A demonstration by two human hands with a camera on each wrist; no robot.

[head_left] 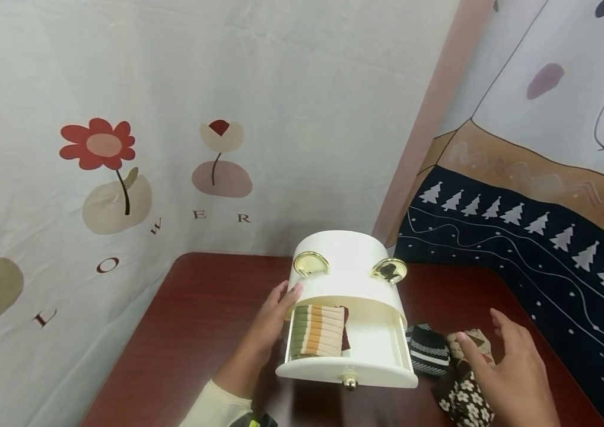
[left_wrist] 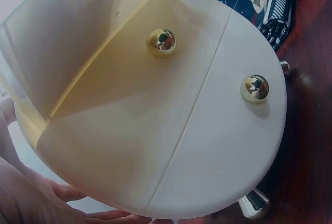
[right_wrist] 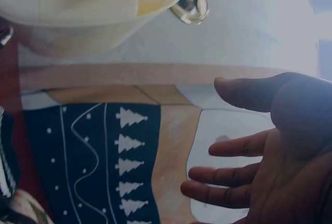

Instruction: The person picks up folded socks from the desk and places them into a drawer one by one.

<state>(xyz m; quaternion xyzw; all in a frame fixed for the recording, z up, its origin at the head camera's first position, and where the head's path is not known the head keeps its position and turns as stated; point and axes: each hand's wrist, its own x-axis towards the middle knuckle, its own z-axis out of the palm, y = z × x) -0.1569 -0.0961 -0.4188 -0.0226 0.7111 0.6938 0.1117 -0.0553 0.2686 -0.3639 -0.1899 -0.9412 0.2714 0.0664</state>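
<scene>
A white rounded drawer box [head_left: 346,270] with gold ear-like rings stands on the table, its upper drawer [head_left: 382,344] pulled out. In the drawer's left part lies a folded striped ribbed knit [head_left: 317,332], probably a sock, with a dark red one partly hidden behind it. My left hand [head_left: 269,317] rests against the box's left side, fingers extended along it in the left wrist view. To the right, my right hand [head_left: 518,370] hovers with fingers spread, holding nothing. Near it are folded knits: black-and-white striped [head_left: 429,350], beige patterned [head_left: 470,345] and dark floral [head_left: 467,400].
The dark red table [head_left: 174,344] backs onto a white wall hanging [head_left: 291,118] printed with flowers. A dark hanging with white trees [head_left: 526,261] borders the right side. The drawer's gold knob [head_left: 350,382] juts toward me.
</scene>
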